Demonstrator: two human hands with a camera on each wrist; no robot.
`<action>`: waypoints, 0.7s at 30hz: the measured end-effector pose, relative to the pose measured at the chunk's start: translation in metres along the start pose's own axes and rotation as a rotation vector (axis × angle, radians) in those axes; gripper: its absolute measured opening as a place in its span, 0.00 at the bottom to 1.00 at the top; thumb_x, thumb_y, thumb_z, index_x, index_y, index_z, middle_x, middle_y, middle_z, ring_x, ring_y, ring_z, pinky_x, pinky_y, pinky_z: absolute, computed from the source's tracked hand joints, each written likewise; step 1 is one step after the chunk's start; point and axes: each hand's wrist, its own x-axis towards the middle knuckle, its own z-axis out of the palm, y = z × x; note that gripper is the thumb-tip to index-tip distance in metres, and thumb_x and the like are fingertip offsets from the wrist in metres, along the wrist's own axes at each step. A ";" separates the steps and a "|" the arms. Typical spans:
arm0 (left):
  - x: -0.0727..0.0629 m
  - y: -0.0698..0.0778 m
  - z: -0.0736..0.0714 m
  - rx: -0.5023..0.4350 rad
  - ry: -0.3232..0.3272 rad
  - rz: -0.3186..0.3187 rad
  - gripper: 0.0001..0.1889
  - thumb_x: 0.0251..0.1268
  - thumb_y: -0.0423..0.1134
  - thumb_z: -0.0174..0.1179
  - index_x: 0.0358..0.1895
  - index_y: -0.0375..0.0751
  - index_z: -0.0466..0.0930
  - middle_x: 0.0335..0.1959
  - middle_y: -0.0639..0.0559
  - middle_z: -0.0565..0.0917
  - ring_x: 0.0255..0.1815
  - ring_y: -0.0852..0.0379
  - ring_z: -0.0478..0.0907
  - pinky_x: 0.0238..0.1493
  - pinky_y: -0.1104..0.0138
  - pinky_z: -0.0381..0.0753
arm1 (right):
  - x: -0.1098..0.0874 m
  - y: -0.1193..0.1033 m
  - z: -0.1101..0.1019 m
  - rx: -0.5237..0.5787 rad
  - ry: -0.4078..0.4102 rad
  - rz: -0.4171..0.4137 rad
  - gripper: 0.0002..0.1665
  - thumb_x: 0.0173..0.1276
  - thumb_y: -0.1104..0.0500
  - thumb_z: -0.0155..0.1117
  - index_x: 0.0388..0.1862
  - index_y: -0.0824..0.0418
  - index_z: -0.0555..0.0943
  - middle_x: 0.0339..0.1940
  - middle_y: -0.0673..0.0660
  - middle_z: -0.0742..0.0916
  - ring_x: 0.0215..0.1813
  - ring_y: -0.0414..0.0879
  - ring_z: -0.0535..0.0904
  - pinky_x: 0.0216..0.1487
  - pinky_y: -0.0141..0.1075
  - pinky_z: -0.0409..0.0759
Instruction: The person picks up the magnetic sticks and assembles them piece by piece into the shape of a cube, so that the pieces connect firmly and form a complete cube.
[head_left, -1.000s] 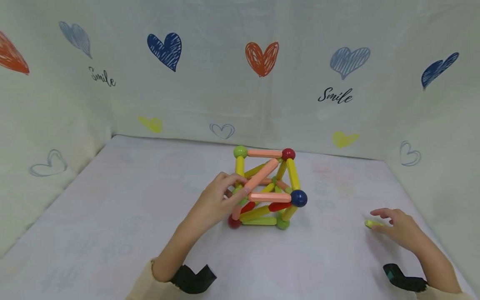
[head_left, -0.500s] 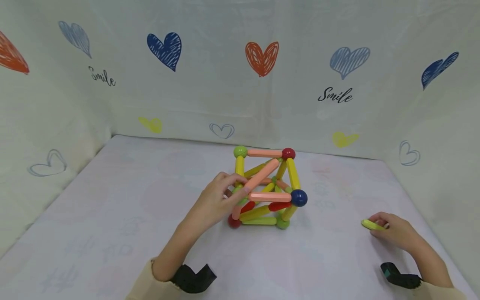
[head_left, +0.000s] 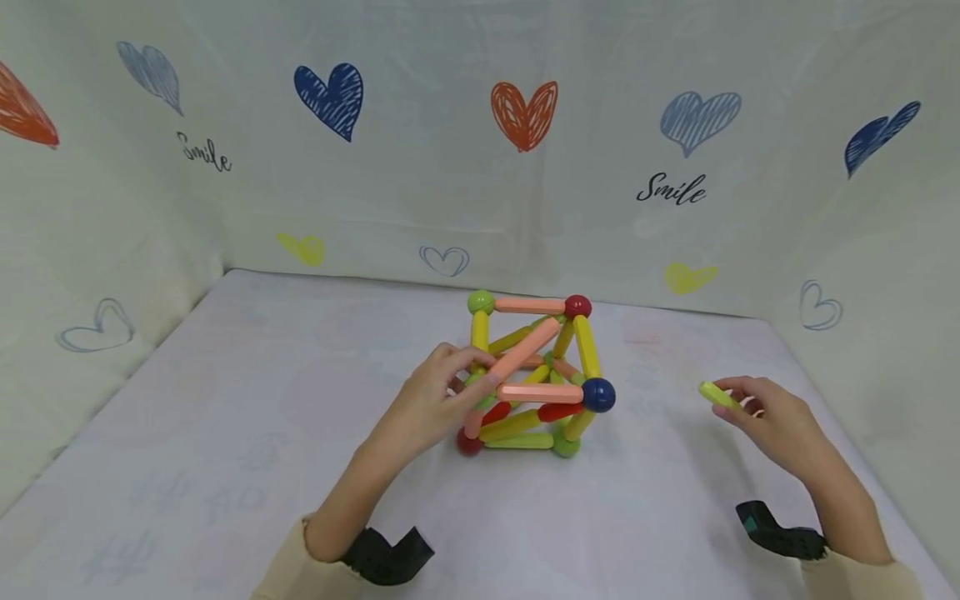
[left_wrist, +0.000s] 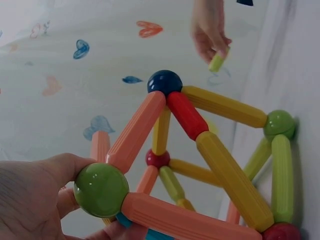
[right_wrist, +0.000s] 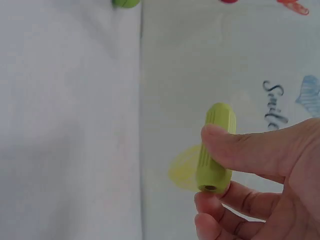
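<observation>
A frame of magnetic sticks and balls (head_left: 540,393) stands mid-table in the head view, in salmon, yellow, red and lime pieces. My left hand (head_left: 427,408) grips its near left corner, thumb and fingers around the green ball (left_wrist: 101,190). From that corner a salmon stick (head_left: 528,346) slants up to the right. A blue ball (head_left: 598,395) caps the near right corner. Off to the right, my right hand (head_left: 783,425) pinches a short lime-green magnetic stick (right_wrist: 220,120) between thumb and fingers, raised over the table. One end of it shows a dark hole.
The white-covered table (head_left: 300,358) meets a pale cloth backdrop (head_left: 420,167) printed with hearts and "Smile". Black camera mounts (head_left: 780,533) sit at both wrists, by the beige sleeves.
My right hand has closed its fingers on the lime stick, lifted it from the table and carried it up and left. The left hand and the frame have stayed put.
</observation>
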 end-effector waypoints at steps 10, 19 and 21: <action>0.000 0.001 0.001 0.004 0.006 0.001 0.12 0.65 0.50 0.55 0.48 0.54 0.78 0.43 0.47 0.73 0.39 0.52 0.72 0.31 0.66 0.74 | 0.013 -0.079 -0.014 0.069 0.201 -0.141 0.19 0.59 0.63 0.66 0.50 0.64 0.78 0.39 0.59 0.78 0.35 0.45 0.71 0.29 0.24 0.70; 0.000 0.001 0.001 0.007 0.002 0.009 0.12 0.65 0.49 0.55 0.48 0.53 0.78 0.44 0.47 0.73 0.38 0.53 0.72 0.31 0.66 0.74 | 0.028 -0.125 -0.015 0.160 0.237 -0.178 0.20 0.60 0.61 0.66 0.52 0.64 0.77 0.41 0.60 0.78 0.38 0.50 0.73 0.34 0.20 0.68; 0.000 0.000 0.001 0.005 0.001 0.012 0.12 0.65 0.50 0.55 0.48 0.53 0.78 0.44 0.47 0.73 0.38 0.53 0.72 0.31 0.66 0.74 | 0.031 -0.131 -0.013 0.194 0.231 -0.173 0.21 0.61 0.60 0.65 0.53 0.64 0.76 0.42 0.60 0.79 0.40 0.50 0.73 0.36 0.18 0.67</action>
